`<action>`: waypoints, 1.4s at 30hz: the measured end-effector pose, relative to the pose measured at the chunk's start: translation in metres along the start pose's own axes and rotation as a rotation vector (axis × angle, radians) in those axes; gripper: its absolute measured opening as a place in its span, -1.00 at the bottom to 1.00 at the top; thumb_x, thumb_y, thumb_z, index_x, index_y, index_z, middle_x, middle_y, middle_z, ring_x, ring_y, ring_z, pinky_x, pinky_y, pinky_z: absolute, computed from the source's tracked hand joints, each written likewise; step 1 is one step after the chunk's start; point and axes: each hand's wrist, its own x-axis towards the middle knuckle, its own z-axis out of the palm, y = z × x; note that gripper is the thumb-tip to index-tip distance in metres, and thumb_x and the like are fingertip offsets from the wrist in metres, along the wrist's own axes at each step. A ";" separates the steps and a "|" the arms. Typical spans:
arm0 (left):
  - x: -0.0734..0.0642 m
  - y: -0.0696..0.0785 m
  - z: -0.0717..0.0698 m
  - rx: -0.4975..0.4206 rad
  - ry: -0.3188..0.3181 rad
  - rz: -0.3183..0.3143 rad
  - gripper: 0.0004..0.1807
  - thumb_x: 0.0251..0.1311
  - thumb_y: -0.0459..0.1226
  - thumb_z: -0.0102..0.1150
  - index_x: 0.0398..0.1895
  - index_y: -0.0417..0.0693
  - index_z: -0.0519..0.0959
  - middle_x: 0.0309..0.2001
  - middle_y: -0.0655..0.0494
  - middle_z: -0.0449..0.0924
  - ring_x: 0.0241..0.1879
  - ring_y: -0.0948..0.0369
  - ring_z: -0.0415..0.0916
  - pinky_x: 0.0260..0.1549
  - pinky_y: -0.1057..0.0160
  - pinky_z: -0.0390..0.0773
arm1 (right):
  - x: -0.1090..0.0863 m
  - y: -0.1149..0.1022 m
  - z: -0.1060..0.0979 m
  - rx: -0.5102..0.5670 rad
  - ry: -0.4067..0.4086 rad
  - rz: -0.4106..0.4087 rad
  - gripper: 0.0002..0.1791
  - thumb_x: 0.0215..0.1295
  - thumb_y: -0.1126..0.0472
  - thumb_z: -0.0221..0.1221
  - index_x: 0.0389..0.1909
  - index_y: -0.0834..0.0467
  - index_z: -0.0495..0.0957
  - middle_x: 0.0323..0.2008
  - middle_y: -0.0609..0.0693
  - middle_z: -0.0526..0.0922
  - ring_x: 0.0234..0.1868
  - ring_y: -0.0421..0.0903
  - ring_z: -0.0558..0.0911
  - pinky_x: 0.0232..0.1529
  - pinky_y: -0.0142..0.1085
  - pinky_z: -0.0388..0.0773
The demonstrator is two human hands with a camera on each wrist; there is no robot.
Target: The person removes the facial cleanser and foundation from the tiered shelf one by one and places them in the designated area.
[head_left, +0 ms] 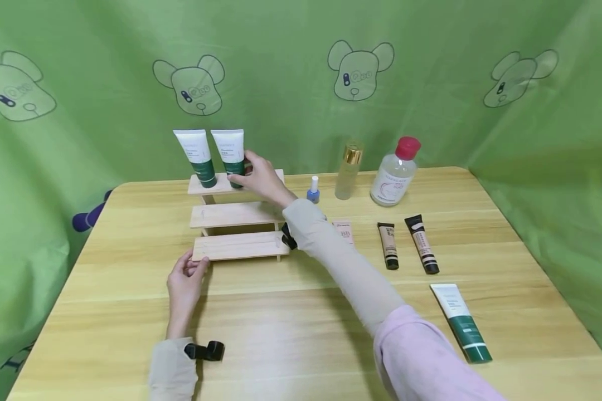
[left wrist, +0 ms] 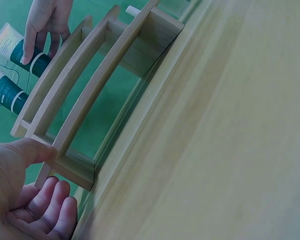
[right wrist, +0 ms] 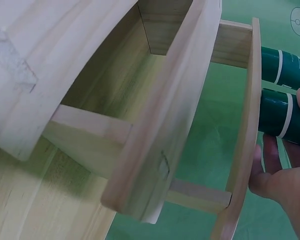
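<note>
A three-step wooden display rack (head_left: 241, 245) stands on the table. My left hand (head_left: 184, 284) pinches the left end of its lowest step, thumb above and fingers curled beneath, as the left wrist view shows. On the top step two white-and-green squeeze tubes stand side by side, caps down. The left tube (head_left: 195, 150) is by itself. Around the lower green part of the right tube (head_left: 228, 146) my right hand (head_left: 263, 179) holds on with thumb and fingers. In the right wrist view, this tube's green cap end (right wrist: 275, 112) meets the top step.
Right of the rack stand a blue nail polish bottle (head_left: 313, 192), a gold-capped bottle (head_left: 348, 172) and a red-capped clear bottle (head_left: 393, 178). A pink BB item (head_left: 343, 231), two small black-capped tubes (head_left: 389, 245) (head_left: 421, 242) and another white-and-green tube (head_left: 461, 323) lie flat. Green curtain (head_left: 281, 83) hangs behind.
</note>
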 end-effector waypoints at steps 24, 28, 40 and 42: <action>-0.001 0.001 0.002 0.009 -0.001 0.001 -0.46 0.24 -0.20 0.20 0.24 -0.26 0.39 -0.19 -0.07 0.56 -0.44 0.53 0.45 -0.41 0.58 0.49 | -0.028 -0.001 -0.009 0.047 -0.036 0.063 -0.36 0.11 0.18 0.36 0.21 0.21 0.39 -0.02 0.10 0.59 -0.07 -0.06 0.58 -0.04 -0.35 0.55; -0.002 0.001 0.002 0.018 -0.009 0.004 -0.44 0.24 -0.19 0.21 0.24 -0.28 0.38 -0.17 -0.10 0.56 -0.44 0.53 0.44 -0.41 0.59 0.50 | -0.037 -0.002 -0.011 0.033 -0.054 0.079 -0.37 0.10 0.16 0.37 0.20 0.21 0.40 -0.05 0.09 0.60 -0.07 -0.06 0.58 -0.03 -0.34 0.54; -0.002 0.000 0.001 0.010 -0.006 0.016 -0.47 0.25 -0.21 0.20 0.23 -0.29 0.39 -0.22 -0.05 0.56 -0.46 0.51 0.45 -0.44 0.57 0.50 | -0.064 -0.004 -0.021 0.042 -0.068 0.050 -0.42 0.10 0.17 0.37 0.16 0.20 0.46 -0.03 0.09 0.58 -0.08 -0.07 0.57 -0.04 -0.35 0.54; -0.002 0.000 0.001 0.009 -0.011 0.016 -0.46 0.25 -0.20 0.20 0.23 -0.30 0.39 -0.21 -0.06 0.56 -0.45 0.50 0.46 -0.44 0.57 0.50 | -0.069 -0.004 -0.024 0.044 -0.065 0.050 -0.42 0.10 0.17 0.37 0.15 0.20 0.46 -0.04 0.09 0.58 -0.08 -0.07 0.56 -0.02 -0.35 0.54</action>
